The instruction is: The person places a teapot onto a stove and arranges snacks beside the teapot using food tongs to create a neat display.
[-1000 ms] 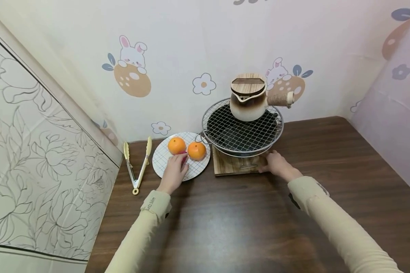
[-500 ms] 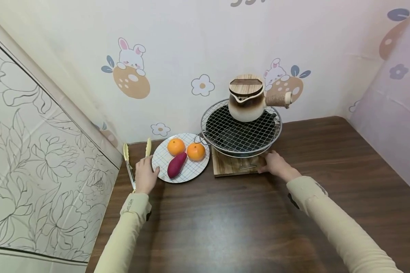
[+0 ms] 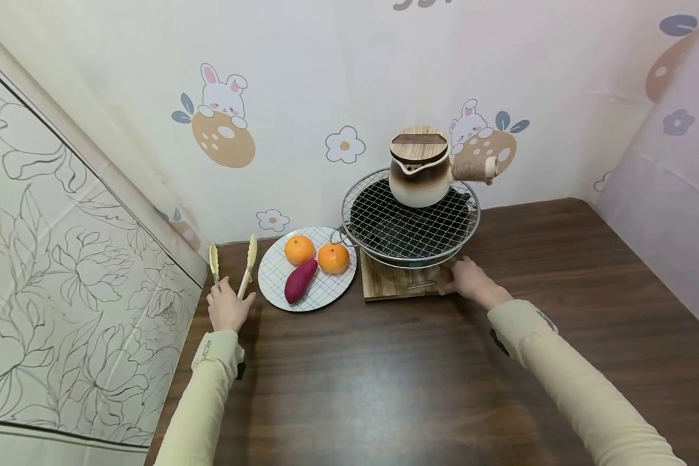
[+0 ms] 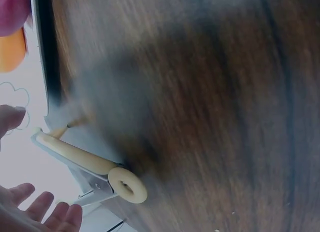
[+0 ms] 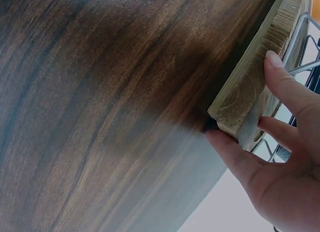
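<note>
One pair of cream-and-metal tongs (image 4: 82, 154) lies splayed at the back left corner of the brown wooden worktop (image 3: 355, 388); the left hand (image 3: 228, 307) spreads its grip over it, contact unclear. Along the back edge, a round white checked plate (image 3: 272, 273) probably keeps two oranges (image 3: 334, 258) from rolling. Further right, the right hand (image 3: 473, 285) pinches a wooden board (image 3: 384, 283) by its front right corner, likely steadying the round wire-topped grill (image 3: 413, 236) above.
</note>
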The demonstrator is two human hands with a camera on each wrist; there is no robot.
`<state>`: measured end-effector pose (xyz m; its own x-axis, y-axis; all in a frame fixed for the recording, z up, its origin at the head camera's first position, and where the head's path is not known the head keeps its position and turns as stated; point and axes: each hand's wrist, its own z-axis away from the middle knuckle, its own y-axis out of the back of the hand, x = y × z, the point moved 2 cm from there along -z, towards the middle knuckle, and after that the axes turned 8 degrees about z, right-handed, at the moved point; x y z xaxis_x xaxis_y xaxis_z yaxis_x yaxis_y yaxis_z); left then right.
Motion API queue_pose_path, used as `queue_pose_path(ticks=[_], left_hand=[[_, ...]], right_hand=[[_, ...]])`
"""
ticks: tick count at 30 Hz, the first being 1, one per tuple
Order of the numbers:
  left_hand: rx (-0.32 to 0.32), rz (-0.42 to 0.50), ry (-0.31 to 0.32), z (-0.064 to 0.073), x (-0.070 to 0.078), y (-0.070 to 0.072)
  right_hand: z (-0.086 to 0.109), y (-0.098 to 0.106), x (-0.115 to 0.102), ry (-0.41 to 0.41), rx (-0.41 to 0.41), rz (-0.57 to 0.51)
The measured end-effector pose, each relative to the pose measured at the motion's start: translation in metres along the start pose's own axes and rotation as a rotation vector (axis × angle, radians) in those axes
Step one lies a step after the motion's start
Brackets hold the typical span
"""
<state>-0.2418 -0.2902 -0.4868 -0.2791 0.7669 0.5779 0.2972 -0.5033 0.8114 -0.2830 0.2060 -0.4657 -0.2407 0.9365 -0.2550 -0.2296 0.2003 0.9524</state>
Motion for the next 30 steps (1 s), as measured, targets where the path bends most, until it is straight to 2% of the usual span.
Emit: queue_pose_path(ticks=[9,19,30], left_hand=[[0.018,0.003,0.057,-0.007,-0.009,-0.003],[-0.013,-0.007,0.077,-0.009,-0.010,0.001],[-0.063,-0.014,0.146,-0.015,-0.013,-0.004]], right_hand=[[-0.002,-0.002,0.001,-0.016,-0.019,0.002],[-0.002,-0.003,0.001,-0.031,-0.011,0.006],[-0.003,-0.005,0.001,-0.039,-0.026,0.008]])
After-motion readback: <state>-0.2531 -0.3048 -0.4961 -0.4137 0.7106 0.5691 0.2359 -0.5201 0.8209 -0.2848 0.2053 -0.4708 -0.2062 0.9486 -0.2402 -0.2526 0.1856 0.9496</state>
